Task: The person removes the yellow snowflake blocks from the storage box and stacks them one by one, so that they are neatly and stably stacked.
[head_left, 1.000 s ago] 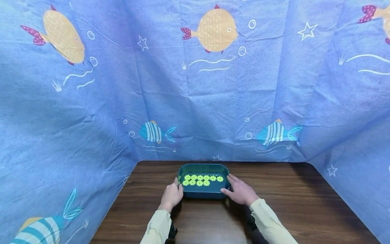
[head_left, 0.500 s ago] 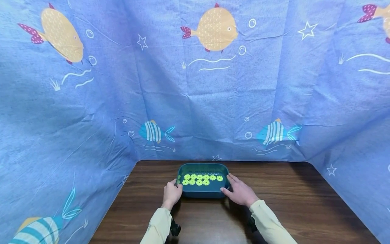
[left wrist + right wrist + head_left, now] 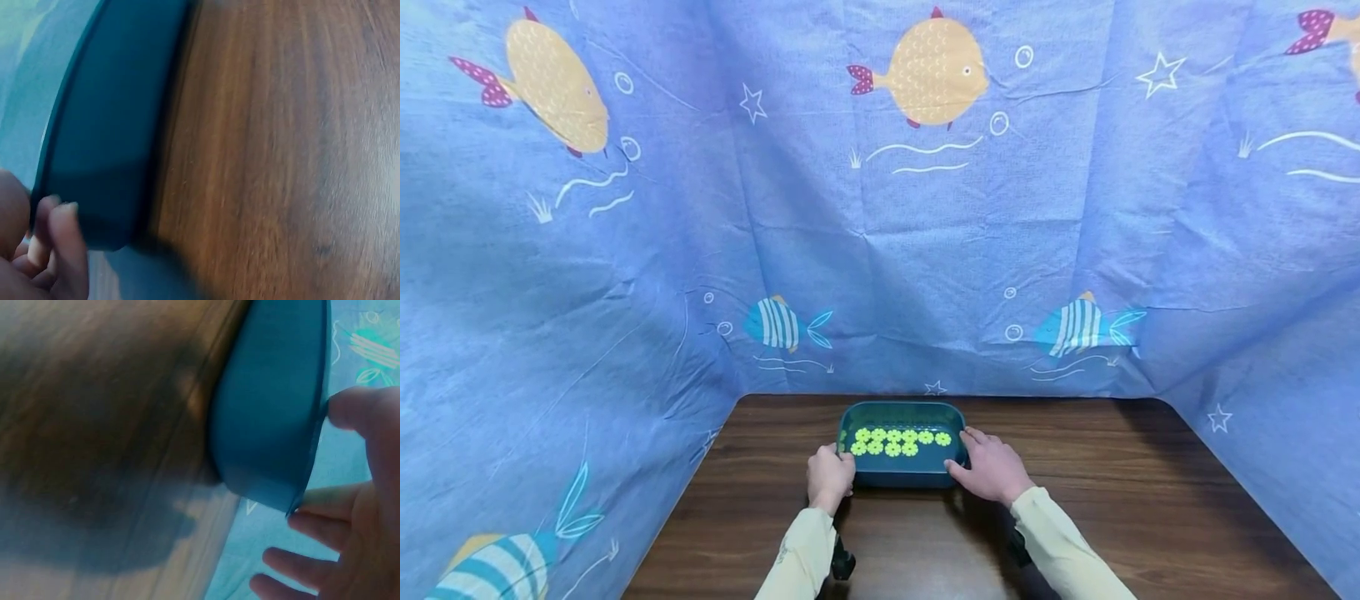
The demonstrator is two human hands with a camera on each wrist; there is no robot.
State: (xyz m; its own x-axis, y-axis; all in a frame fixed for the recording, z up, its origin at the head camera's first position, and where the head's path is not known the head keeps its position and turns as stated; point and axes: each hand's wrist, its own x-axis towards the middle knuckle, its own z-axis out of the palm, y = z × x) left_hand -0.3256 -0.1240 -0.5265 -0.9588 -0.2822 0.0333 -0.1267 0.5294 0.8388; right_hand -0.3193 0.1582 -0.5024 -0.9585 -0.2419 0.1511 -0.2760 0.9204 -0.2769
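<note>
A dark teal rectangular tray (image 3: 902,480) stands on the table, with several yellow-green flower shapes (image 3: 892,442) on its inner floor. At its left near corner is the left hand (image 3: 831,478); in the left wrist view this hand (image 3: 47,256) has its fingers curled at the tray's end (image 3: 103,137). The right hand (image 3: 992,468) grips the right end, thumb on the near rim and fingers at the side. In the right wrist view the right hand (image 3: 356,519) touches the rim of the tray (image 3: 269,419) with thumb and forefinger, its other fingers spread.
The brown wooden table (image 3: 1120,500) extends on both sides of the tray and in front of it. Blue cloth (image 3: 925,267) printed with fish and stars hangs behind the table and along both sides.
The left hand's fingers have gone from lying extended along the tray's left side to curled at its near left corner. The right hand and the tray have hardly moved.
</note>
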